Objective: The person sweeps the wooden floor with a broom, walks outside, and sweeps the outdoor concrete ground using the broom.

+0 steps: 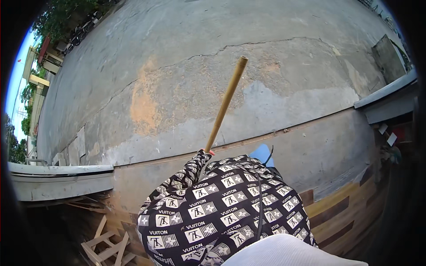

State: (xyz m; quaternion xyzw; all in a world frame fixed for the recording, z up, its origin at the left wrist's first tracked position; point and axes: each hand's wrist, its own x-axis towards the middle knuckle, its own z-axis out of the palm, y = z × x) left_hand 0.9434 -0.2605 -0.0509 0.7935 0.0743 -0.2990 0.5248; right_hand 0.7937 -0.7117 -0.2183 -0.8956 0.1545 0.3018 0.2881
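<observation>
While the left hand [211,152] grasps a tan pole [226,104], seemingly guiding it, steady control seems needed next; right fingers are hidden.

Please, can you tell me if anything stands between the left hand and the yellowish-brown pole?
Nothing visible stands between them: the left hand is closed around the pole at the lowest part that shows. Below that, the patterned clothing blocks the view, so I cannot tell what is there.

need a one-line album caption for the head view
Left hand, in a patterned sleeve, holding a tan pole, cracked concrete spread out beyond.
</observation>
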